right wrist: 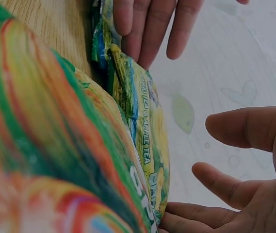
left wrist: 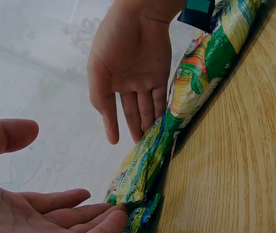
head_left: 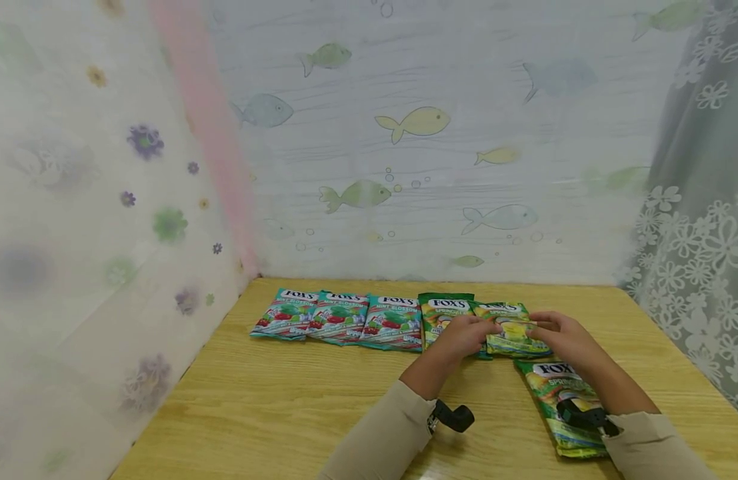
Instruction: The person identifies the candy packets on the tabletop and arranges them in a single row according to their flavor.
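My left hand [head_left: 461, 337] and right hand [head_left: 563, 339] are on either side of a green-and-yellow Fox's candy bag [head_left: 508, 327], at the right end of a row. In the left wrist view, the left hand's [left wrist: 45, 211] fingers are mostly straight and touch the bag's edge [left wrist: 140, 167]; its thumb stands apart. The right hand [right wrist: 247, 194] has extended fingertips against the other edge of that bag [right wrist: 150, 131]. Left of it lies another green Fox's bag [head_left: 435, 310], partly covered by the left hand. Below the right forearm lies a further green bag [head_left: 561, 407], partly hidden.
Three teal-and-red Fox's Mint Blossom bags [head_left: 287, 317] continue the row to the left, edges overlapping. The wooden table [head_left: 273, 413] meets a fish-patterned backdrop [head_left: 357, 247] behind the row. A grey curtain [head_left: 693, 220] hangs at the right.
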A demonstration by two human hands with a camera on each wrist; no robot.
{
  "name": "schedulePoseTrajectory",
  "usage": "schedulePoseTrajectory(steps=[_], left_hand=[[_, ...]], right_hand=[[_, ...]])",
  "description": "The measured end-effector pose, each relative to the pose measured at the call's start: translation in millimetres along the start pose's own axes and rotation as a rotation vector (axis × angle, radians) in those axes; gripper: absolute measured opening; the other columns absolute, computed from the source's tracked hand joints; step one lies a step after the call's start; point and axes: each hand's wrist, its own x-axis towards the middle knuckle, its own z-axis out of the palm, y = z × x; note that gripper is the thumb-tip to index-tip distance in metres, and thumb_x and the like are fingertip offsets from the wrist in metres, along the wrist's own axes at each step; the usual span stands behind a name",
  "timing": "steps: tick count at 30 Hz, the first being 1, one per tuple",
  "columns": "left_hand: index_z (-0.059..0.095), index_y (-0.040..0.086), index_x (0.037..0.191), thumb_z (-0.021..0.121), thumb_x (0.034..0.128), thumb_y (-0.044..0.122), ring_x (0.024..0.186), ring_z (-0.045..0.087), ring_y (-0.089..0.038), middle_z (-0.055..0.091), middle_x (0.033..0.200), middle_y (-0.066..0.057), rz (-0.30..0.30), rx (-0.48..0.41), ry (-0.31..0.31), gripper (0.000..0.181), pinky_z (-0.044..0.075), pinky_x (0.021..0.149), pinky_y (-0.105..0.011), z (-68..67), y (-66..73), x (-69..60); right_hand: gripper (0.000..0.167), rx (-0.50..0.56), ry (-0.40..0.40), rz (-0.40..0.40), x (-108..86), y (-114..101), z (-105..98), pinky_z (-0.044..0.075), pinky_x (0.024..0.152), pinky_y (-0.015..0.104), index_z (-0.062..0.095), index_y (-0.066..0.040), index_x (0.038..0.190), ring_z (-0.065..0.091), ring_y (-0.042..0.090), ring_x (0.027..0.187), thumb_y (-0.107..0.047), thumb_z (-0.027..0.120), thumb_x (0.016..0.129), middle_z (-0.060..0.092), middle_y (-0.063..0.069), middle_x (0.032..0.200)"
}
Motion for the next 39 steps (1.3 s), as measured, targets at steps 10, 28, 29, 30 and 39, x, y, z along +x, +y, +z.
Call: schedulePoseTrajectory(steps=[10, 28, 29, 30, 39], left_hand=[[0.073, 0.009, 0.123, 0.070, 0.0986, 0.036, 0.138, 0.053, -0.037, 0.051, 0.152, -0.008, 0.011, 0.064, 0.001, 0.036, 0.047, 0.110, -0.051, 1.3, 3.9, -5.2], [0.070, 0.010, 0.132, 0.070, 0.0979, 0.034, 0.137, 0.054, -0.031, 0.058, 0.147, -0.004, 0.023, 0.167, -0.043, 0.042, 0.050, 0.106, -0.050, 10.7, 11.5, -13.0], [0.069, 0.010, 0.134, 0.070, 0.0979, 0.033, 0.137, 0.055, -0.031, 0.058, 0.148, -0.004, 0.025, 0.177, -0.056, 0.043, 0.051, 0.105, -0.049, 11.5, 11.7, -14.4], [0.066, 0.009, 0.137, 0.070, 0.0977, 0.033, 0.136, 0.055, -0.031, 0.057, 0.149, -0.004, 0.026, 0.183, -0.067, 0.047, 0.051, 0.104, -0.048, 12.3, 11.6, -15.6], [0.054, 0.006, 0.149, 0.069, 0.0982, 0.034, 0.133, 0.058, -0.029, 0.055, 0.150, -0.005, 0.043, 0.236, -0.125, 0.060, 0.053, 0.103, -0.045, 19.6, 14.1, -26.4]], right_hand=[[0.068, -0.019, -0.003, 0.011, -3.2, -2, -4, 0.050, 0.097, 0.064, 0.031, 0.005, 0.158, 0.039, 0.059, 0.138, -0.037, 0.052, 0.109, 0.034, 0.040, 0.156], [0.071, -0.100, 0.000, -0.031, -22.5, -11, -22, 0.050, 0.095, 0.065, 0.031, 0.005, 0.157, 0.038, 0.061, 0.138, -0.041, 0.053, 0.109, 0.035, 0.039, 0.156], [0.071, -0.111, 0.002, -0.034, -24.4, -10, -24, 0.050, 0.095, 0.064, 0.032, 0.006, 0.157, 0.038, 0.061, 0.138, -0.042, 0.053, 0.108, 0.035, 0.039, 0.156], [0.071, -0.120, 0.004, -0.036, -26.4, -9, -25, 0.051, 0.094, 0.064, 0.032, 0.006, 0.157, 0.038, 0.061, 0.138, -0.042, 0.054, 0.108, 0.035, 0.039, 0.156], [0.069, -0.186, 0.025, -0.056, -43.0, 0, -37, 0.055, 0.091, 0.060, 0.036, 0.008, 0.154, 0.043, 0.060, 0.135, -0.040, 0.054, 0.109, 0.040, 0.040, 0.153]])
